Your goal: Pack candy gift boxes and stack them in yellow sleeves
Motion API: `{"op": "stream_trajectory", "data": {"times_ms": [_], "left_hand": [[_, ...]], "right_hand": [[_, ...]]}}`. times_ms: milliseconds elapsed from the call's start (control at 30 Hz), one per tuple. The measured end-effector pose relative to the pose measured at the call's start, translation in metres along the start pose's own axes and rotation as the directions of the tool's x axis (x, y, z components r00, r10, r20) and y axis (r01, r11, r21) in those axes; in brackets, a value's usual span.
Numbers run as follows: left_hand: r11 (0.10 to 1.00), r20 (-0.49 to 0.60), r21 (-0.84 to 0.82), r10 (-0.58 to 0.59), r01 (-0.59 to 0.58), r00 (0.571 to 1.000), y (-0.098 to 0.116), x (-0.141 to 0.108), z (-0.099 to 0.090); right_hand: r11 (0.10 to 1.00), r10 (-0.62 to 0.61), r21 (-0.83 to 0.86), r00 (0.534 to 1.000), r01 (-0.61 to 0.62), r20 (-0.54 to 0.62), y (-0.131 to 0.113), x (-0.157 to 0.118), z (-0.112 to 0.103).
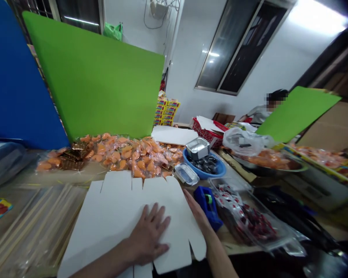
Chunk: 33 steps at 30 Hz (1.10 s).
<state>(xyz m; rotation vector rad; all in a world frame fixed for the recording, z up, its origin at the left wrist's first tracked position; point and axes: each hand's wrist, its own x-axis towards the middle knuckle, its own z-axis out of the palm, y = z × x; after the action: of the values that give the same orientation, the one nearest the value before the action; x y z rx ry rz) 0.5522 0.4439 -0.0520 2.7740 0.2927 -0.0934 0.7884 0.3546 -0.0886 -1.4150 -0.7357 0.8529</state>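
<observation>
A flat white cardboard sheet (110,216) with cut flaps and slots lies at the front of the table. My left hand (150,235) rests palm down on it, fingers spread, holding nothing. At the sheet's right edge is my right hand (195,208), its fingers stretched out along the edge, with the thumb side hidden. Just right of that hand stands a blue tape dispenser (208,208). Beyond the sheet is a heap of orange items in clear wrappers (127,154).
Long sticks in clear plastic (31,224) lie at left. A blue basin (220,168) holds black packets and foil trays. A clear tray (249,216) of red packets sits at right. Green boards (104,77) stand behind; a person (261,112) is at the back right.
</observation>
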Motion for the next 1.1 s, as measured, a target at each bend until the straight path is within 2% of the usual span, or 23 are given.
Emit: {"op": "stream_trajectory", "data": {"times_ms": [67, 133, 200, 300, 367, 400, 467, 567, 600, 667, 700, 733, 800, 867, 900, 933, 1000, 1100], "left_hand": [[1.0, 0.016, -0.021, 0.023, -0.022, 1.0, 0.003, 0.005, 0.005], [1.0, 0.008, -0.019, 0.023, -0.022, 1.0, 0.004, 0.006, 0.01], [1.0, -0.008, -0.013, 0.024, -0.025, 1.0, 0.004, 0.006, 0.012], [1.0, -0.07, -0.009, 0.017, -0.018, 0.997, 0.005, 0.008, 0.012], [1.0, -0.075, -0.003, 0.017, -0.017, 0.997, 0.004, 0.01, 0.012], [1.0, -0.055, 0.005, 0.022, -0.022, 0.998, 0.004, 0.011, 0.013], [0.999, -0.018, 0.026, 0.022, -0.021, 1.0, 0.002, 0.012, 0.013], [0.999, -0.015, 0.041, -0.016, 0.017, 1.0, 0.002, 0.01, 0.014], [0.999, -0.017, 0.035, -0.038, 0.038, 0.999, 0.004, 0.009, 0.014], [0.998, -0.014, 0.011, -0.059, 0.059, 0.998, 0.012, 0.005, 0.016], [0.998, -0.019, 0.002, -0.056, 0.056, 0.998, 0.017, 0.003, 0.017], [0.999, -0.036, -0.001, -0.042, 0.042, 0.998, 0.023, 0.001, 0.019], [1.0, -0.102, 0.008, -0.005, 0.006, 0.995, 0.037, 0.001, 0.023], [0.999, -0.173, 0.03, -0.008, 0.014, 0.985, 0.05, 0.004, 0.028], [0.998, -0.196, 0.046, -0.028, 0.037, 0.98, 0.056, 0.006, 0.029], [0.996, -0.204, 0.066, -0.05, 0.064, 0.978, 0.06, 0.008, 0.03], [0.989, -0.189, 0.114, -0.072, 0.094, 0.979, 0.068, 0.01, 0.031], [0.982, -0.134, 0.184, -0.021, 0.045, 0.991, 0.076, 0.007, 0.032]], "right_hand": [[0.991, 0.01, -0.132, 1.0, -0.009, 0.013, 0.005, 0.001, 0.004], [0.931, -0.044, -0.362, 0.998, 0.057, 0.045, 0.003, -0.002, 0.021], [0.771, -0.13, -0.61, 0.983, 0.181, 0.127, -0.002, -0.01, 0.048], [0.496, -0.17, -0.797, 0.938, 0.345, 0.301, -0.006, -0.019, 0.092], [0.407, -0.151, -0.832, 0.926, 0.377, 0.346, -0.01, -0.02, 0.108], [0.406, -0.135, -0.834, 0.927, 0.375, 0.351, -0.013, -0.019, 0.109], [0.5, -0.089, -0.786, 0.925, 0.363, 0.37, -0.023, -0.016, 0.095], [0.76, -0.014, -0.587, 0.91, 0.28, 0.415, -0.039, -0.02, 0.043], [0.805, -0.002, -0.536, 0.904, 0.256, 0.427, -0.042, -0.026, 0.024], [0.809, -0.003, -0.512, 0.873, 0.29, 0.488, -0.045, -0.043, -0.01], [0.764, -0.016, -0.547, 0.857, 0.343, 0.515, -0.044, -0.054, -0.022], [0.682, -0.043, -0.601, 0.843, 0.417, 0.536, -0.041, -0.064, -0.03], [0.413, -0.125, -0.711, 0.808, 0.57, 0.575, -0.032, -0.083, -0.036], [0.124, -0.237, -0.733, 0.738, 0.668, 0.632, -0.023, -0.096, -0.034], [0.027, -0.284, -0.718, 0.694, 0.695, 0.661, -0.019, -0.1, -0.032], [-0.033, -0.325, -0.698, 0.653, 0.715, 0.684, -0.015, -0.102, -0.031], [-0.073, -0.379, -0.67, 0.601, 0.739, 0.704, -0.011, -0.103, -0.029], [-0.031, -0.386, -0.653, 0.593, 0.757, 0.707, -0.01, -0.103, -0.032]]}}
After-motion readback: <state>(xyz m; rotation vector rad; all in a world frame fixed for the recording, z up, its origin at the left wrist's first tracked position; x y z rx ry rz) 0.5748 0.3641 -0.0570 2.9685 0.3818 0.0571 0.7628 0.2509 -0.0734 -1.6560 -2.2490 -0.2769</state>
